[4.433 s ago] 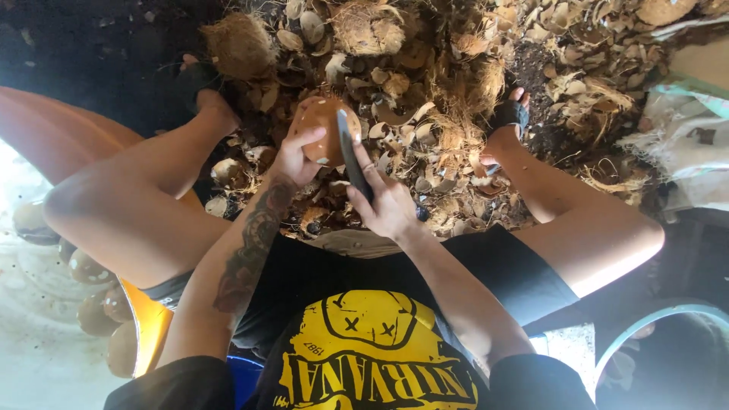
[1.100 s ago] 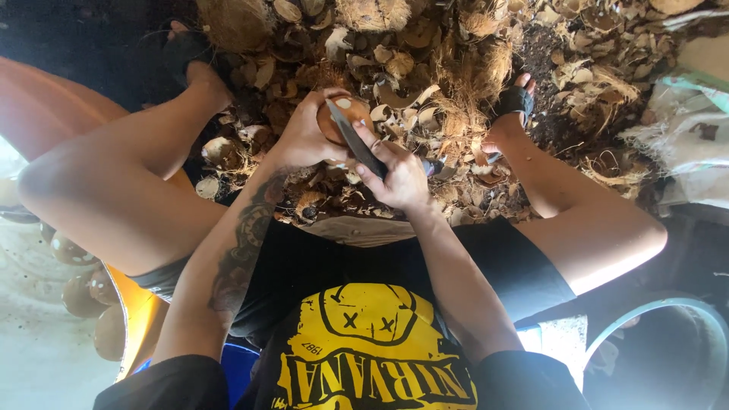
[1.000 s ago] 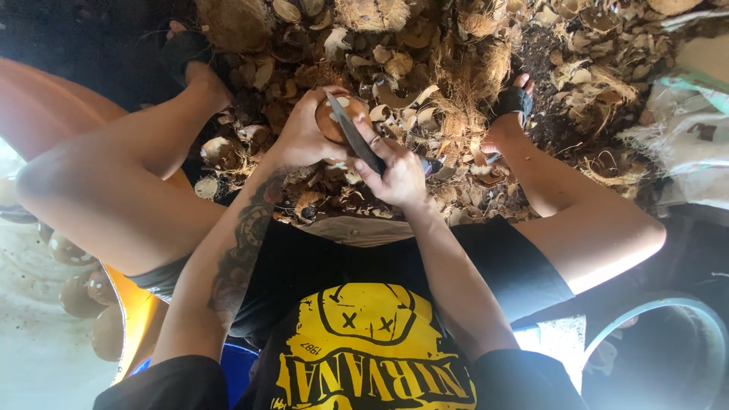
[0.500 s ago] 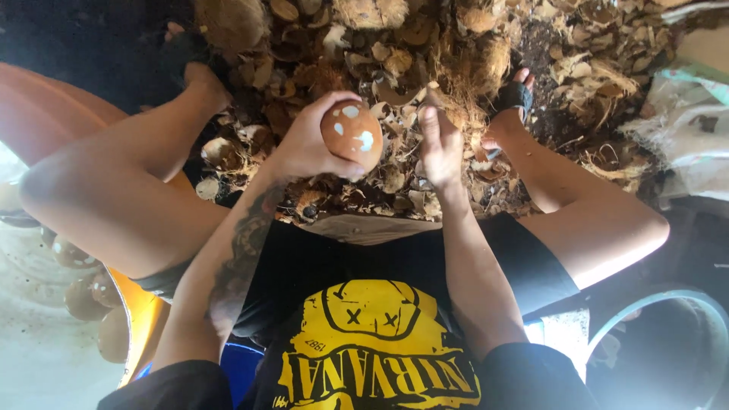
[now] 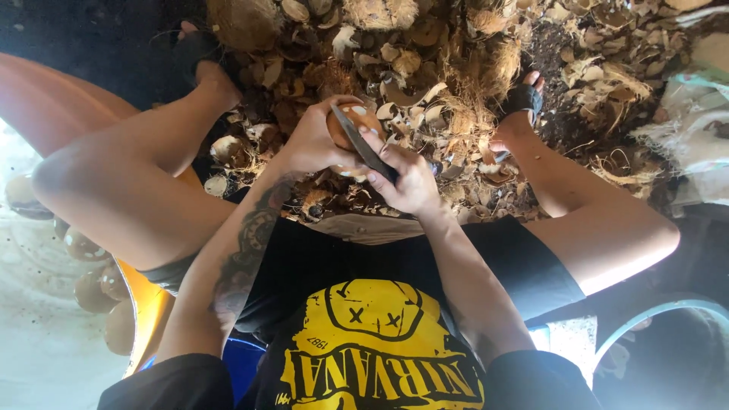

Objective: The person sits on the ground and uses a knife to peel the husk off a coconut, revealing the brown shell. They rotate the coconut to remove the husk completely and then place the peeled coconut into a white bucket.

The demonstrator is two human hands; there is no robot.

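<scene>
Brown, white-patched coconut (image 5: 354, 121) under dark knife blade (image 5: 363, 144)

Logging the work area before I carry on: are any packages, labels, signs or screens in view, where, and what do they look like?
No packages, signs or screens show.
Shirt print: bottom centre on the black shirt, yellow round cartoon face above yellow lettering.
White sack: right edge beside the husk pile, crumpled; no label visible.
</scene>
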